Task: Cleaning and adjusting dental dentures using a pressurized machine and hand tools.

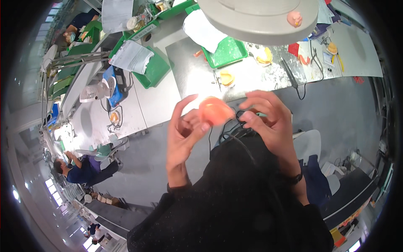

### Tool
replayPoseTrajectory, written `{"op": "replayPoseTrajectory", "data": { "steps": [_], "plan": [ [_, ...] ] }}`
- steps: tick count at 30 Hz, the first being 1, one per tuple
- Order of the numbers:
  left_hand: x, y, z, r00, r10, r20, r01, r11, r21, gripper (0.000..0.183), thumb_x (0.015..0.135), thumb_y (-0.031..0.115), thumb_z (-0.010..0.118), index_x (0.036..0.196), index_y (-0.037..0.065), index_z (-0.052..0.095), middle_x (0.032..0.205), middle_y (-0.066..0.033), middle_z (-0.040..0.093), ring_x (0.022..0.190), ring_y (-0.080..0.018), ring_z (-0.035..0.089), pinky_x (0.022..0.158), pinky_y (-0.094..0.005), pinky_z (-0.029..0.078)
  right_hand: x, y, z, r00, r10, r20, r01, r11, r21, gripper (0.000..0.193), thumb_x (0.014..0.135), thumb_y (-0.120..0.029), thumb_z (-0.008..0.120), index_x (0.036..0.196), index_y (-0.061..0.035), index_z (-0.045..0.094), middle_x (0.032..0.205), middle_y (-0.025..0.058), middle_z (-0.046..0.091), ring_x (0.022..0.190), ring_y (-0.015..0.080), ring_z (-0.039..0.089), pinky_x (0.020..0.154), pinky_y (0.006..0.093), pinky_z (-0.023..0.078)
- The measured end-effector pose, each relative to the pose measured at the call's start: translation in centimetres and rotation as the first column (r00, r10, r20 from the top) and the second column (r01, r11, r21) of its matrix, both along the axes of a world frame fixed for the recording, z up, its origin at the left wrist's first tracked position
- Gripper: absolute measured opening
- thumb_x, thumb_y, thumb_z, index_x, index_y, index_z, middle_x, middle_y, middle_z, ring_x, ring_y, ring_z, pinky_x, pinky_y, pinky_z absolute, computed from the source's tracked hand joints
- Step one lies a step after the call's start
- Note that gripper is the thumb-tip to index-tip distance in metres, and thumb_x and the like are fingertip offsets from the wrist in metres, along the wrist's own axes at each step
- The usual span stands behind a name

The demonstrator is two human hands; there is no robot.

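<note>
A rounded orange-pink dental piece (216, 111), slightly blurred, is held up in front of the bench edge. My left hand (184, 130) grips it by its left side between thumb and fingers. Close to its right side is my right hand (270, 122), fingers curved and apart, with nothing seen between them. Thin black cables pass behind that hand's fingertips. Beyond the piece, a yellow plaster dental model (226, 78) rests on the metal worktop (189, 69), and another yellow model (264, 55) lies farther right.
A large lamp head (258, 25) overhangs the far bench. Near it are a green tray (226, 53), a black pen-like tool (289, 72) with a cord, and a pink arch-shaped piece (304, 60). Left stand a green bin (153, 71) and small fan (92, 92). Another person (86, 170) sits farther left.
</note>
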State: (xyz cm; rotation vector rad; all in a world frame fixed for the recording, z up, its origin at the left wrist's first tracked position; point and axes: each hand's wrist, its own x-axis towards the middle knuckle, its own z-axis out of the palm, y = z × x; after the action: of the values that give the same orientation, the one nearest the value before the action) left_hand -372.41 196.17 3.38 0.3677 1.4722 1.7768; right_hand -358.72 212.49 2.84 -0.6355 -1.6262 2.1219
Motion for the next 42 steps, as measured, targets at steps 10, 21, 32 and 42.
{"op": "replayPoseTrajectory", "data": {
  "steps": [10, 21, 32, 42],
  "plan": [
    [-13.2, 3.7, -22.3, 0.637, -0.099, -0.764, -0.411, 0.795, -0.446, 0.030, 0.075, 0.013, 0.076, 0.101, 0.004, 0.063, 0.092, -0.0097, 0.064, 0.088, -0.0276, 0.061, 0.080, -0.0405, 0.048, 9.2, 6.5, -8.4, 0.895, -0.294, 0.335, 0.293, 0.955, 0.054, 0.020, 0.097, -0.012, 0.054, 0.105, 0.0033, 0.063, 0.087, 0.0085, 0.067, 0.066, 0.0091, 0.061, 0.058, 0.0195, 0.047],
    [-20.7, 11.5, -26.5, 0.258, -0.287, -0.923, -0.438, 0.817, -0.376, 0.023, 0.083, 0.014, 0.064, 0.104, 0.005, 0.065, 0.102, -0.0162, 0.061, 0.101, -0.0338, 0.055, 0.088, -0.0446, 0.041, 14.3, 6.4, -10.6, 0.776, -0.456, 0.436, 0.478, 0.876, 0.066, 0.020, 0.094, -0.016, 0.058, 0.104, 0.0009, 0.064, 0.087, 0.0092, 0.066, 0.068, 0.0127, 0.062, 0.060, 0.0237, 0.049],
    [-5.7, 4.8, -10.3, 0.999, -0.007, -0.037, 0.003, 0.996, -0.085, 0.037, 0.096, 0.032, 0.060, 0.105, -0.003, 0.067, 0.092, -0.0034, 0.065, 0.085, -0.0097, 0.057, 0.079, -0.0258, 0.047, 5.8, 4.7, -4.7, 0.949, -0.167, 0.267, 0.168, 0.986, 0.016, 0.022, 0.094, -0.012, 0.058, 0.112, 0.0010, 0.062, 0.091, 0.0099, 0.067, 0.071, 0.0089, 0.060, 0.062, 0.0213, 0.048],
    [2.6, 0.6, 1.5, 0.994, 0.075, -0.081, -0.067, 0.993, 0.093, 0.035, 0.084, 0.007, 0.073, 0.113, -0.006, 0.059, 0.099, -0.0118, 0.065, 0.093, -0.0202, 0.061, 0.081, -0.0326, 0.049, -3.0, 1.2, 3.0, 0.941, 0.332, -0.062, -0.336, 0.940, -0.059, 0.030, 0.090, -0.008, 0.063, 0.116, 0.0048, 0.061, 0.081, 0.0066, 0.067, 0.061, 0.0068, 0.058, 0.056, 0.0193, 0.046]
  ]
}}
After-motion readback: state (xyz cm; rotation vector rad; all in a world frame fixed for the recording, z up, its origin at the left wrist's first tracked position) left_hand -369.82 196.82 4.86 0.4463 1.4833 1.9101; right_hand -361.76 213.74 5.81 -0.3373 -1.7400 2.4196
